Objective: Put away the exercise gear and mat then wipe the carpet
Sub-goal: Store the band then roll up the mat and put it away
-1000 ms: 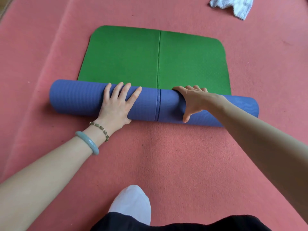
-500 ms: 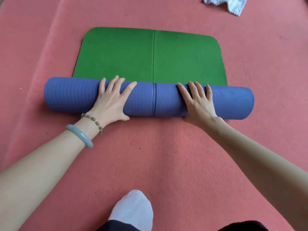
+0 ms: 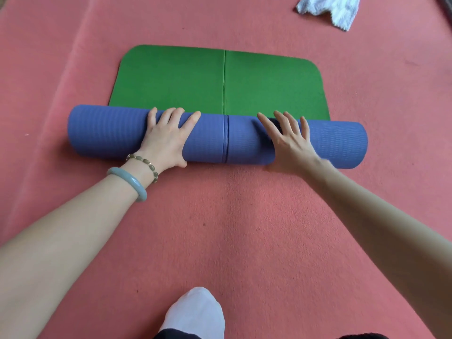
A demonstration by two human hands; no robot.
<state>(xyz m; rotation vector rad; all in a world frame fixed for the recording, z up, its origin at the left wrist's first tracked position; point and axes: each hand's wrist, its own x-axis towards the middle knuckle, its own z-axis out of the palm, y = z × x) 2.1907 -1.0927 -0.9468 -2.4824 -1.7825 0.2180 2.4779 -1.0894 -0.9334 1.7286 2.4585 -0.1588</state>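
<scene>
**A:** From the head camera, where does the mat lie?

**B:** The yoga mat (image 3: 171,77) lies across the middle of the carpet (image 3: 244,228), nearer the far edge than the person. Its near part is wound into a blue roll (image 3: 105,133). The green inner face lies flat beyond the roll, with its rounded end toward the carpet's far edge.

**A:** And the hands?

**B:** The left hand (image 3: 166,143) rests on the roll just left of the centre seam. Its fingers (image 3: 171,116) are straight and spread, with the tips at the far crest where blue meets green and the thumb low on the near side. The right hand (image 3: 291,145) is just right of the seam, its fingers (image 3: 289,123) straight and fanned wide over the top of the roll. That hand is blurred and there is a shadow under the fingers, so I cannot tell whether it presses or hangs just clear. Neither hand curls round anything.

**A:** What could go wrong from here?

**B:** An uneven push, I think. If one hand drives the roll while the other barely touches it, the roll would likely skew on the green part and its ends would come out stepped. Flat palms also only bear down and do not grip. If both lift at once, springy foam like this may loosen or unwind toward the person.

**A:** Is anything in the way?

**B:** No. A white cloth (image 3: 330,11) lies crumpled near the carpet's far right corner, well apart from the mat. A white-socked foot (image 3: 195,311) is at the near edge.
</scene>
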